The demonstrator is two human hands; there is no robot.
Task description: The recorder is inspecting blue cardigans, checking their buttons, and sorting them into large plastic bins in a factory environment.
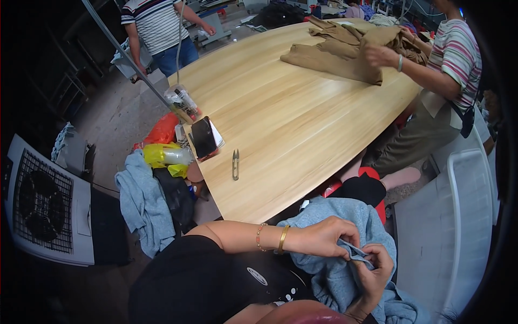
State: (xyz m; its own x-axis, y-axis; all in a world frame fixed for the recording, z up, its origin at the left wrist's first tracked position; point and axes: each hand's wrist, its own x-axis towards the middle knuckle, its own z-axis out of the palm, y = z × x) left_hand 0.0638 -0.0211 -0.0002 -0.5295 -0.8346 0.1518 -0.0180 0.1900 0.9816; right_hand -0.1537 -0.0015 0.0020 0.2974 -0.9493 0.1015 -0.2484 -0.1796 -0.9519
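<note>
A light blue knit garment (337, 283) is bunched across my lap. My left hand (324, 236), with a gold bangle and a beaded bracelet at its wrist, pinches a folded edge of the cloth. Close beside it, my right hand (376, 270) grips the same edge between thumb and fingers. The fingertips of both hands nearly meet over the fold. On the wooden table (253, 116), beyond my left forearm, lies a pair of thread snips (236, 164); neither hand touches it.
A dark phone case (204, 137) and a clear container (182, 101) sit at the table's left edge. Across the table, a co-worker handles a brown garment (337, 56). Another person stands far left. A white plastic bin (448, 237) is on my right; a fan unit (46, 202) is left.
</note>
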